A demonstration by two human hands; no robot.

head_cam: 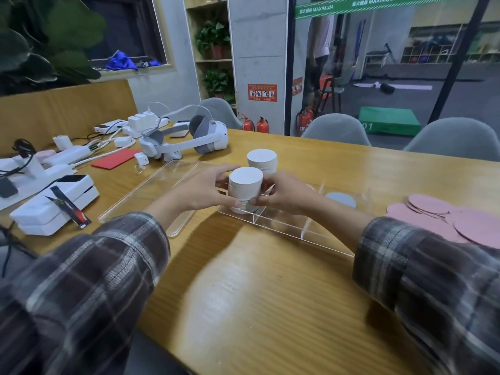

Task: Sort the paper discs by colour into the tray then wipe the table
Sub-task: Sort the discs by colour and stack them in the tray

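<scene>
White paper discs, stacked into a tall column (245, 185), stand between both hands at the left end of the clear acrylic tray (305, 234). The left hand (205, 189) and the right hand (284, 192) each curl round the column's sides, thumbs low on the near face. The base looks to be inside the tray's near-left compartment; whether it rests on the floor cannot be told.

The column is probably light but loose: nothing binds the sheets, so it could shear or fan if squeezed unevenly or tilted. Holding it low and from opposite sides, kept upright, seems the safest way. A second white stack (262, 161) stands just behind, a grey-blue disc (341, 199) lies in a compartment farther right, and pink discs (446, 217) lie overlapping on the wooden table (257, 293), well to the right. Those are thin and flat, likely awkward to lift except by an edge.

A green strip (343, 6) on the glass reads "MAXIMUM" beside Chinese characters; a green box (389, 124) shows "01". The orange notice (262, 92) is too small to read.
</scene>
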